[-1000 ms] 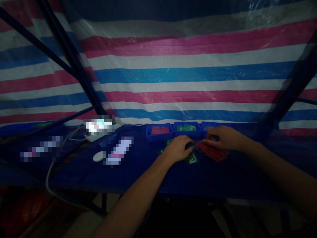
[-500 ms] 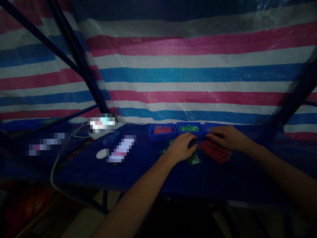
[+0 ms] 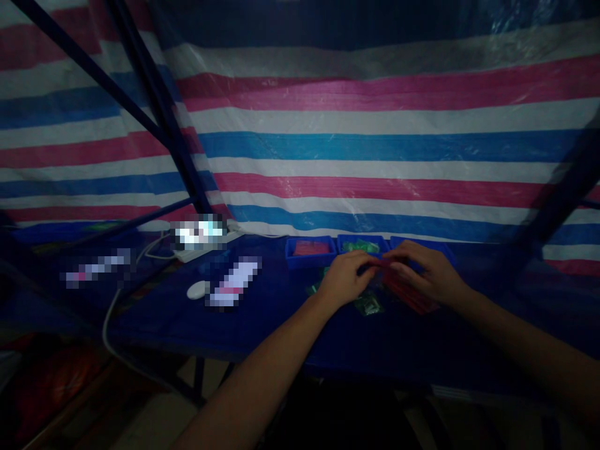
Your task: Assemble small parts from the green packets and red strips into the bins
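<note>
My left hand [image 3: 347,276] rests low over the blue table, thumb and fingers closed at the near edge of a thin red packet [image 3: 380,263]. On the other side, my right hand [image 3: 426,270] pinches the same packet, its fingers bent over it. Below my right hand lies a fanned pile of flat red packets [image 3: 412,296], partly covered by it. Small green packets in clear plastic [image 3: 368,304] lie beside and under my left hand. Dim light blurs the exact finger contact.
Behind my hands stand a blue bin of pink-red pieces [image 3: 310,258], a blue bin of green packets [image 3: 360,237] and a third blue bin [image 3: 443,248], partly hidden. To the left are a blurred-out phone [image 3: 234,282], a white round object [image 3: 198,290] and a white power strip [image 3: 187,252].
My right hand has moved slightly left, bringing a red packet to my left fingertips. My left hand has closed toward it. The view has shifted a little.
</note>
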`<state>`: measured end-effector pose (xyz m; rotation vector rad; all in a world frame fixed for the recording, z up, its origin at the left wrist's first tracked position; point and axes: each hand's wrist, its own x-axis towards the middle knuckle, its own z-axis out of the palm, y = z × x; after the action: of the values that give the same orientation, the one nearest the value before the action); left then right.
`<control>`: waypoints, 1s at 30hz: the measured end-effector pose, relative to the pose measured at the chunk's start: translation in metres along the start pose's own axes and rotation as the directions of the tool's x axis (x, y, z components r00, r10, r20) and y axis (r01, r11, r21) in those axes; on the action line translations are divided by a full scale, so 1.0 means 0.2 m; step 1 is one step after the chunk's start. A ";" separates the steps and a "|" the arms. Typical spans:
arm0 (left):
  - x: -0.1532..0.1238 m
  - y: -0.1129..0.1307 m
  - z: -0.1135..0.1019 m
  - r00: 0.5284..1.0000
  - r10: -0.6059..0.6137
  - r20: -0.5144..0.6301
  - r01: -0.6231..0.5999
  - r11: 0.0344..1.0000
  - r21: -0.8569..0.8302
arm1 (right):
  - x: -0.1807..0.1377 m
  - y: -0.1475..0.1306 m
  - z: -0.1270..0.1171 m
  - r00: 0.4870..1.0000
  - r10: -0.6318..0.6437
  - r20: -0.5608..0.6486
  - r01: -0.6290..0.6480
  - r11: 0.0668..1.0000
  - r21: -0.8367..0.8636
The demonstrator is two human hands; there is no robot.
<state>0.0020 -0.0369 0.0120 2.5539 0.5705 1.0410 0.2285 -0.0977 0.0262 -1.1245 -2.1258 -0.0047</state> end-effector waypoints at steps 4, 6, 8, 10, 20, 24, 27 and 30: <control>0.00 0.02 -0.02 0.987 -0.105 -0.122 0.097 0.993 -0.067 | 0.00 0.02 0.03 0.996 0.074 -0.044 -0.073 0.997 0.025; 0.00 0.02 -0.01 0.976 -0.154 -0.152 0.134 0.982 -0.134 | 0.00 0.04 0.05 0.989 0.136 -0.061 -0.133 0.990 0.053; 0.00 0.02 -0.01 0.969 -0.193 -0.153 0.159 0.965 -0.209 | 0.01 0.05 0.06 0.978 0.203 -0.050 -0.196 0.974 0.110; 0.00 0.01 0.00 0.965 -0.220 -0.141 0.174 0.944 -0.282 | 0.01 0.05 0.08 0.964 0.263 -0.031 -0.253 0.951 0.178; 0.02 -0.05 0.05 0.921 -0.352 -0.165 0.204 0.799 -0.566 | 0.02 0.04 0.12 0.922 0.382 0.061 -0.356 0.776 0.521; 0.02 -0.05 0.06 0.939 -0.331 -0.095 0.189 0.725 -0.662 | 0.02 0.04 0.13 0.902 0.429 0.053 -0.364 0.687 0.629; 0.01 -0.07 0.05 0.948 -0.315 -0.033 0.240 0.784 -0.572 | 0.02 0.03 0.14 0.897 0.436 0.076 -0.373 0.653 0.659; 0.00 -0.09 0.04 0.947 -0.320 -0.020 0.271 0.833 -0.482 | 0.02 0.03 0.14 0.897 0.433 0.088 -0.382 0.659 0.648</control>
<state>0.0039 -0.0229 -0.0014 1.9230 0.6227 1.0459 0.2150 -0.0825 0.0070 -1.0997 -1.5412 0.8402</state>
